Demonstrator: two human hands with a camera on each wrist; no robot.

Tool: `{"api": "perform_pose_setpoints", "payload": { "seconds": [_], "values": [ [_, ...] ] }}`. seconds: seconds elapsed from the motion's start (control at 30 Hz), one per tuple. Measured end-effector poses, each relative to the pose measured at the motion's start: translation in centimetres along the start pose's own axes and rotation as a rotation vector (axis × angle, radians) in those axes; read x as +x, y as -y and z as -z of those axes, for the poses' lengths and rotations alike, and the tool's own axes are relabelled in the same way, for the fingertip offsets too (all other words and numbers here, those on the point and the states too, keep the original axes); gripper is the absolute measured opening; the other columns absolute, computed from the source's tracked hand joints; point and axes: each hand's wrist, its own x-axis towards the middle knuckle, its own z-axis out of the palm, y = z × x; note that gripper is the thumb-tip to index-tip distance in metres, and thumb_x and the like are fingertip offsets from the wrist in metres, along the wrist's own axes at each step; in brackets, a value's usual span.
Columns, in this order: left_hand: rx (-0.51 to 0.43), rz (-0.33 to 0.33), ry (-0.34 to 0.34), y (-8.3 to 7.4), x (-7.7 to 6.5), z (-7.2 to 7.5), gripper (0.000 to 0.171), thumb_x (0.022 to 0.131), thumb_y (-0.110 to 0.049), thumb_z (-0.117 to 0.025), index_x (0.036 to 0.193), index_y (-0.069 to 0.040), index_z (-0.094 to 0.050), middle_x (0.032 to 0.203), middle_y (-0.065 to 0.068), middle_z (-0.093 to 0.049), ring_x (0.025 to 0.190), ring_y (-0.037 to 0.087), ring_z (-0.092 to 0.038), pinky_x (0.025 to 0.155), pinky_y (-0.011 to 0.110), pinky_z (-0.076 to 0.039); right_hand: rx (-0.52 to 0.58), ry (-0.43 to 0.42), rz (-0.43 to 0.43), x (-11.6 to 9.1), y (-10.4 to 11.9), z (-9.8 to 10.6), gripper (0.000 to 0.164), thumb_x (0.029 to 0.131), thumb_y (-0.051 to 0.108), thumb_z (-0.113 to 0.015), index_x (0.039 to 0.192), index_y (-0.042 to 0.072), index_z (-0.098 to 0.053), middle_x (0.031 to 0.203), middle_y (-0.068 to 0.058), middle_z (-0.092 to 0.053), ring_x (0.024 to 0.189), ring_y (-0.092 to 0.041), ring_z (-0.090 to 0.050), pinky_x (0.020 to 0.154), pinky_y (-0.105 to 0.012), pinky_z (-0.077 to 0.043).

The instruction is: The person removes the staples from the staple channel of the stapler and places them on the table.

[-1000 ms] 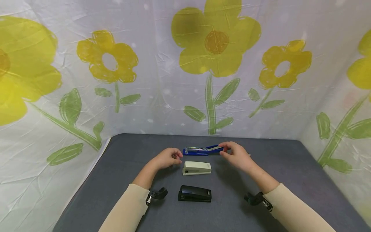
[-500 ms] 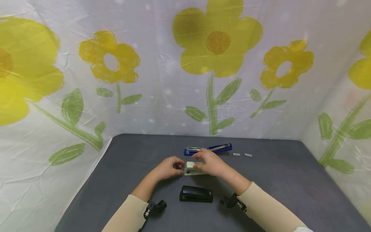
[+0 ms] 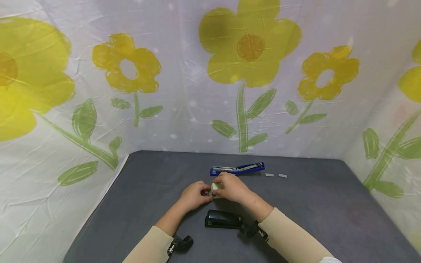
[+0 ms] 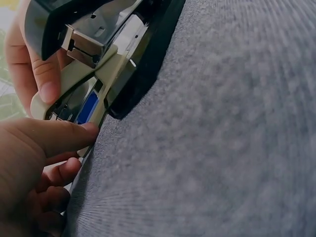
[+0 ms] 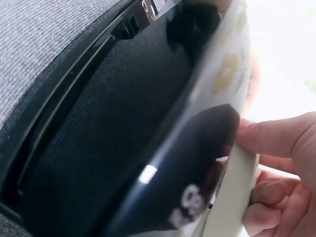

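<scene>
A cream stapler (image 3: 216, 186) sits on the grey table between the hands, mostly hidden by the right hand. My left hand (image 3: 194, 195) pinches the front end of its base, with the thumb on top in the left wrist view. From above, my right hand (image 3: 231, 188) grips the stapler's upper arm (image 4: 74, 75), thumb on the near side. A gap shows between that arm and the base. Nearer to me lies a black stapler (image 3: 223, 219), which fills much of the right wrist view.
Behind the hands lies a blue stapler (image 3: 251, 167) with its top swung back. Two small staple strips, one left (image 3: 269, 175) and one right (image 3: 282, 175), lie to its right. A flowered cloth (image 3: 184, 109) hangs behind the grey table (image 3: 312, 204).
My right hand has left the blue stapler, moved left and nearer, and taken hold of the cream stapler. Two staple strips have come into sight. My left hand has moved onto the cream stapler's base.
</scene>
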Motion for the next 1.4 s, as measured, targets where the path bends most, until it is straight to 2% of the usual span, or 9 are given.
{"api": "perform_pose_setpoints", "payload": {
  "seconds": [0.33, 0.53, 0.67, 0.77, 0.97, 1.1, 1.27, 1.33, 1.4],
  "values": [
    [-0.027, -0.005, -0.022, 0.0, -0.5, -0.3, 0.025, 0.085, -0.021, -0.084, 0.108, -0.012, -0.078, 0.097, -0.004, -0.062, 0.088, 0.016, -0.06, 0.076, 0.037, -0.049, 0.063, -0.043, 0.022, -0.1, -0.6, -0.2, 0.022, 0.092, 0.017, -0.079, 0.112, 0.007, -0.077, 0.104, -0.005, -0.067, 0.091, -0.022, -0.062, 0.079, -0.04, -0.052],
    [-0.026, -0.022, -0.041, 0.1, -0.7, -0.6, 0.032, 0.087, -0.019, -0.083, 0.116, -0.007, -0.076, 0.106, 0.001, -0.064, 0.098, 0.022, -0.064, 0.085, 0.043, -0.051, 0.158, -0.06, -0.013, -0.2, -0.9, 0.0, 0.026, 0.093, 0.018, -0.079, 0.115, 0.006, -0.075, 0.109, -0.005, -0.068, 0.096, -0.022, -0.063, 0.081, -0.041, -0.051],
    [-0.031, -0.036, -0.045, 0.2, -0.7, -0.6, 0.032, 0.087, -0.018, -0.082, 0.117, -0.007, -0.076, 0.108, 0.002, -0.064, 0.099, 0.023, -0.064, 0.086, 0.044, -0.051, 0.191, -0.084, -0.035, -0.5, -1.1, 0.3, 0.03, 0.093, 0.02, -0.078, 0.119, 0.006, -0.073, 0.114, -0.005, -0.068, 0.099, -0.021, -0.063, 0.083, -0.04, -0.05],
    [-0.024, -0.041, -0.043, 0.3, -0.7, -0.5, 0.031, 0.087, -0.018, -0.081, 0.116, -0.008, -0.076, 0.107, 0.001, -0.063, 0.098, 0.022, -0.064, 0.084, 0.044, -0.051, 0.234, -0.092, -0.056, -0.8, -1.2, 0.6, 0.033, 0.094, 0.021, -0.077, 0.123, 0.006, -0.072, 0.118, -0.005, -0.066, 0.09, -0.017, -0.061, 0.077, -0.037, -0.05],
    [-0.01, -0.045, -0.035, 0.2, -0.6, -0.4, 0.03, 0.089, -0.017, -0.08, 0.116, -0.008, -0.075, 0.108, 0.001, -0.063, 0.099, 0.023, -0.064, 0.086, 0.044, -0.051, 0.375, -0.104, -0.105, -1.8, -1.6, 1.6, 0.034, 0.096, 0.02, -0.075, 0.127, 0.008, -0.069, 0.124, -0.008, -0.062, 0.056, -0.013, -0.049, 0.054, -0.031, -0.044],
    [0.004, -0.04, -0.026, 0.1, -0.6, -0.4, 0.029, 0.09, -0.018, -0.08, 0.117, -0.008, -0.075, 0.105, 0.001, -0.063, 0.095, 0.021, -0.063, 0.083, 0.043, -0.051, 0.467, -0.099, -0.12, -2.6, -2.2, 2.5, 0.04, 0.098, 0.022, -0.073, 0.132, 0.005, -0.064, 0.108, -0.011, -0.066, 0.054, -0.024, -0.053, 0.048, -0.032, -0.043],
    [0.029, -0.046, -0.029, 0.1, -0.6, -0.4, 0.029, 0.091, -0.018, -0.079, 0.118, -0.009, -0.075, 0.098, -0.003, -0.06, 0.086, 0.015, -0.057, 0.077, 0.038, -0.049, 0.474, -0.1, -0.118, -3.6, -2.9, 3.9, 0.044, 0.099, 0.024, -0.072, 0.136, 0.004, -0.06, 0.084, -0.014, -0.067, 0.068, -0.046, -0.059, 0.052, -0.034, -0.045],
    [0.032, -0.049, -0.033, 0.1, -0.6, -0.4, 0.029, 0.091, -0.019, -0.079, 0.118, -0.009, -0.075, 0.097, -0.005, -0.059, 0.085, 0.013, -0.056, 0.076, 0.036, -0.048, 0.451, -0.107, -0.122, -4.1, -3.0, 4.6, 0.043, 0.099, 0.023, -0.071, 0.136, 0.004, -0.061, 0.082, -0.011, -0.067, 0.07, -0.047, -0.059, 0.056, -0.035, -0.046],
    [0.031, -0.051, -0.034, 0.1, -0.6, -0.3, 0.029, 0.091, -0.019, -0.079, 0.118, -0.009, -0.075, 0.095, -0.006, -0.058, 0.083, 0.012, -0.055, 0.075, 0.036, -0.047, 0.431, -0.117, -0.139, -4.5, -3.2, 5.2, 0.041, 0.098, 0.023, -0.072, 0.134, 0.006, -0.062, 0.077, -0.01, -0.066, 0.07, -0.042, -0.06, 0.059, -0.036, -0.046]
  ]
}}
